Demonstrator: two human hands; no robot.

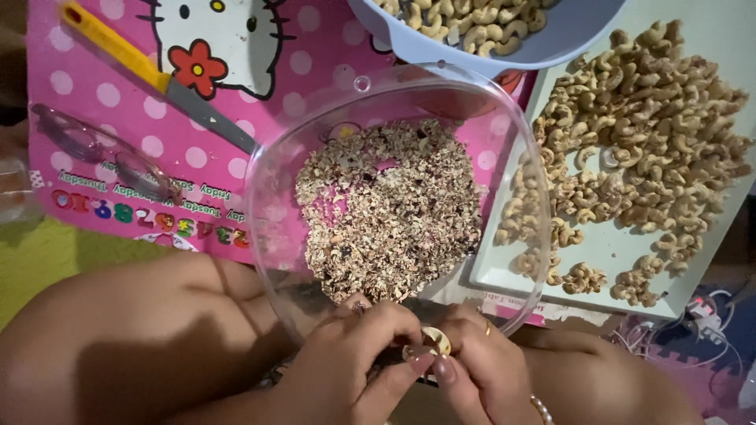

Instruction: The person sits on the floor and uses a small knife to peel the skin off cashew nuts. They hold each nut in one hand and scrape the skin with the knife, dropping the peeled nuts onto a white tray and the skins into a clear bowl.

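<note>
Beyond the fingers, clear bowl [504,157] of skins [390,208]; right of it, tray [614,252] heaped with cashews [638,134]. Knife [150,75] far off to the upper left. Left hand [354,362] and right hand [480,370] touching, fingertips pinching one cashew [435,341] between them.

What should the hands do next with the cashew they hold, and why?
Probably keep picking off the skin with the fingertips and let the bits drop into the clear bowl. Both hands, left hand and right hand, pinch one cashew right over the bowl's near rim, and the bowl already holds a heap of skins.
</note>
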